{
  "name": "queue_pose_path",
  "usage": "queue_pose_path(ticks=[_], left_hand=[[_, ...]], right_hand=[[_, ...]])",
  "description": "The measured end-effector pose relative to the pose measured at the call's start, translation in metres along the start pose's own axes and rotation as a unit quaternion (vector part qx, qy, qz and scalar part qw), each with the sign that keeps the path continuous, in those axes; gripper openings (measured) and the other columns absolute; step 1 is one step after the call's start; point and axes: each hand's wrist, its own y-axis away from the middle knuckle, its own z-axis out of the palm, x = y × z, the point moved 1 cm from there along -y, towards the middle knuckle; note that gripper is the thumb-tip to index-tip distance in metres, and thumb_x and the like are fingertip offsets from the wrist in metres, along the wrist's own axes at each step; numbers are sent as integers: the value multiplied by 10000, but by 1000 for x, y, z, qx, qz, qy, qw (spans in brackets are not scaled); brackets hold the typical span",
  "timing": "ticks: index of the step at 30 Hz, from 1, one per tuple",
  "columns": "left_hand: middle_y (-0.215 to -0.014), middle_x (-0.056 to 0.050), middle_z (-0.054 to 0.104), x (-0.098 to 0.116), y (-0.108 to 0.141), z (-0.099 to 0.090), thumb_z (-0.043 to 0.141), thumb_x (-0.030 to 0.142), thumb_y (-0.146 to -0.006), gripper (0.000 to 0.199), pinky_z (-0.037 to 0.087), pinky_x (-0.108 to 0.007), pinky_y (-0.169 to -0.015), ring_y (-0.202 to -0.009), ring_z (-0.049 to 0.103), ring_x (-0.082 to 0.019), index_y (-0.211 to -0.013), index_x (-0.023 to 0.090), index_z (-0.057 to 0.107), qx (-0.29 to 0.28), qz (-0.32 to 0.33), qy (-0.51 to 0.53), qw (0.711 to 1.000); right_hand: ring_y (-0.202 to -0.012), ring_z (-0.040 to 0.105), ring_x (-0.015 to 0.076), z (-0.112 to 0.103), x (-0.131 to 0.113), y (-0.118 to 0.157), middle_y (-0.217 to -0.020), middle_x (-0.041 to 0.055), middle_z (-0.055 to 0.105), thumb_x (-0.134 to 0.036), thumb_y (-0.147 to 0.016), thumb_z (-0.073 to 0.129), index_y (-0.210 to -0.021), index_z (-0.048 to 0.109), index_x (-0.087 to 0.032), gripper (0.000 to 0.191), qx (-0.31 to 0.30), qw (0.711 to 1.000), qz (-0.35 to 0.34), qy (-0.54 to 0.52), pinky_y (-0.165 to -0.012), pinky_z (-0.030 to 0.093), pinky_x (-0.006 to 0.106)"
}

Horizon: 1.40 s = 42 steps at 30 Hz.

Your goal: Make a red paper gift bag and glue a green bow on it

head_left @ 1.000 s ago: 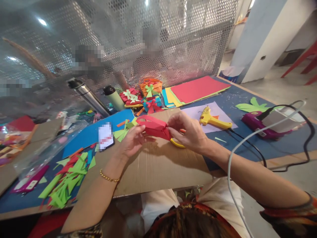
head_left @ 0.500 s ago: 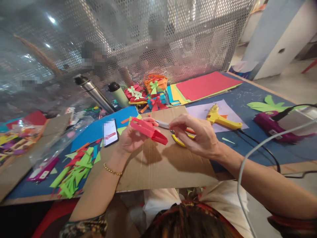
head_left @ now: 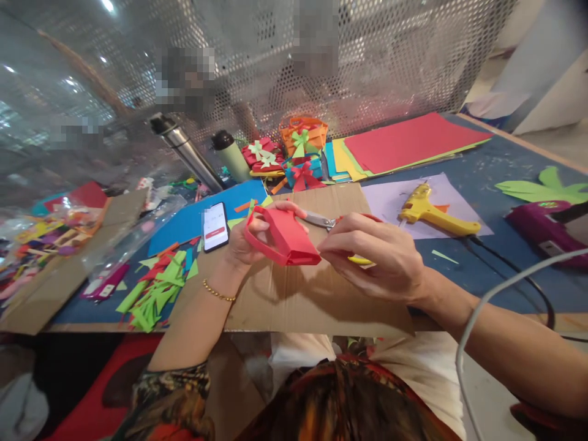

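A small red paper bag with a strap handle (head_left: 298, 233) is held up over the cardboard sheet (head_left: 271, 309). My left hand (head_left: 245, 242) grips it from the left, thumb inside the handle loop and fingers behind. At its near right corner are the fingertips of my right hand (head_left: 376, 257), bent together in a pinch; whether they hold the paper or a small piece is unclear. Behind that hand lie scissors (head_left: 319, 220) with orange and yellow handles, partly covered by it.
A yellow glue gun (head_left: 429, 211) rests on a lilac sheet (head_left: 459, 199) at right. Green paper strips (head_left: 160, 288) and a phone (head_left: 215, 226) lie left. Finished paper bags (head_left: 303, 144), coloured sheets (head_left: 408, 144) and bottles (head_left: 232, 156) stand behind. A grey cable crosses my right forearm.
The red paper bag has turned in my left hand, showing its broad face and folded end. My right hand has come up to its corner. The whole view has shifted slightly.
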Motion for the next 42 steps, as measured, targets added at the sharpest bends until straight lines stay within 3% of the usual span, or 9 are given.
queue_pose_path(ticks=[6, 13, 19, 27, 32, 38, 42], left_hand=[[-1244, -157, 757, 1, 1, -7, 767, 369, -683, 486, 628, -403, -788, -1009, 766, -341, -1119, 161, 724, 16, 7, -28, 999], [-1197, -145, 777, -1, -1, -2, 779, 358, -702, 445, 635, -345, -760, -910, 765, -267, -1092, 143, 759, 1, 21, -16, 1000], [-1149, -136, 788, -4, -2, -2, 787, 340, -744, 414, 630, -354, -862, -944, 771, -264, -1097, 126, 785, 8, 44, -13, 999], [-1131, -141, 789, -8, -1, -6, 783, 380, -779, 377, 606, -340, -859, -962, 760, -263, -1062, 132, 796, 22, 17, -16, 1000], [-1085, -130, 789, -9, -1, -4, 813, 404, -745, 373, 608, -330, -830, -958, 745, -254, -1004, 135, 815, 42, 11, -6, 999], [-1001, -99, 794, -8, -1, -5, 730, 237, -732, 253, 621, -398, -884, -922, 756, -255, -960, 144, 787, 119, -9, 14, 993], [-949, -84, 810, -6, -1, -3, 706, 198, -755, 158, 642, -397, -875, -910, 767, -250, -895, 154, 764, 153, -9, 44, 987]], right_hand=[[-684, 629, 142, 5, -2, 3, -837, 41, 690, -130, -1003, 624, -1022, 674, -196, 85, -16, 999, -27, 19, -593, 492, 276], [-651, 611, 126, 12, 0, 8, -803, 24, 678, -127, -1009, 613, -1015, 702, -178, 103, 10, 997, -23, 76, -556, 452, 265], [-629, 610, 124, 13, 2, 9, -782, 21, 674, -154, -1024, 614, -1000, 716, -174, 107, 15, 992, -18, 125, -550, 452, 267], [-618, 574, 106, 14, 1, 6, -797, 19, 651, -137, -1001, 623, -942, 685, -168, 91, 27, 996, 49, 68, -570, 457, 248], [-636, 558, 110, 17, 6, 7, -833, -3, 618, -199, -967, 696, -967, 643, -197, 53, 50, 987, 150, 15, -570, 450, 239], [-713, 635, 134, 13, 16, 6, -827, 3, 695, -230, -1019, 595, -963, 673, -211, 98, 25, 969, 238, -60, -662, 484, 260], [-695, 638, 130, 9, 19, 3, -784, -3, 693, -206, -1014, 558, -960, 686, -197, 139, 47, 963, 259, -61, -647, 478, 254]])
